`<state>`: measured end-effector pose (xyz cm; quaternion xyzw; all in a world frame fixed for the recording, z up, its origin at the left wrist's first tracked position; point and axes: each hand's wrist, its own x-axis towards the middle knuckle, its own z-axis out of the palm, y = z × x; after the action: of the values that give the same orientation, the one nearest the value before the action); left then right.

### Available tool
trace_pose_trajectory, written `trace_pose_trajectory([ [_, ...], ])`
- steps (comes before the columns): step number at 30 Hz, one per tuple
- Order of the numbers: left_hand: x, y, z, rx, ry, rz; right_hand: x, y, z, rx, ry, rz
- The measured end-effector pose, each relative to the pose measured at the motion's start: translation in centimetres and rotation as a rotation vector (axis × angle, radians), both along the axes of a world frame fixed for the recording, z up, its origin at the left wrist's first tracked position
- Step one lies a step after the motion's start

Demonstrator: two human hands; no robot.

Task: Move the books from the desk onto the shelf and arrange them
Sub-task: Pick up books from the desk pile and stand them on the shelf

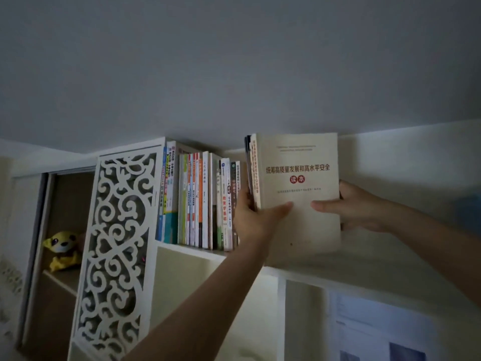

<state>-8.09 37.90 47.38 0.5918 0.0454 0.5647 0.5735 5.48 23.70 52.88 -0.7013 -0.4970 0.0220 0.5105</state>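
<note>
A small stack of books, its front one a cream book (299,162) with red lettering, is held upright just above the white shelf (197,252). My left hand (256,217) grips the stack's left spine side, thumb across the cover. My right hand (356,205) holds the right edge, thumb on the cover. To the left, a row of several books (200,199) stands upright on the same shelf, close to the held stack.
A white carved lattice door (117,251) hangs open at the left. Behind it a yellow plush toy (62,250) sits in a wooden compartment. Papers (377,332) hang on the wall below the shelf at the right. The ceiling is close above.
</note>
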Motion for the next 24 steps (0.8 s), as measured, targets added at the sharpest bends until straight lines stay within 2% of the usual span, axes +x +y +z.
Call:
trace_pose_trajectory([
  [4,2.4,3.7,-0.5,-0.031,0.004,0.095,2.0,4.2,-0.1,-0.070,0.049,-0.050],
  [10,5.0,5.9,-0.8,0.046,0.030,0.243,3.9,6.4,-1.2,-0.149,0.204,-0.010],
  [13,5.2,6.2,-1.8,0.157,0.094,0.278,4.9,7.1,-1.5,-0.189,0.214,-0.006],
  [16,4.4,6.7,-3.9,0.380,0.086,0.342,5.6,7.8,-1.4,-0.191,0.226,-0.053],
  [18,4.1,7.1,-4.8,0.475,0.103,0.392,5.9,8.2,-1.5,-0.189,0.169,-0.133],
  [22,4.8,7.3,-5.2,0.481,0.111,0.500,4.8,8.6,-1.9,-0.310,-0.186,-0.356],
  [23,5.0,7.0,-5.1,0.479,0.106,0.525,4.2,8.8,-2.1,-0.360,-0.216,-0.391],
  [24,5.3,6.8,-5.1,0.477,0.091,0.544,3.7,9.0,-2.3,-0.396,-0.164,-0.359],
])
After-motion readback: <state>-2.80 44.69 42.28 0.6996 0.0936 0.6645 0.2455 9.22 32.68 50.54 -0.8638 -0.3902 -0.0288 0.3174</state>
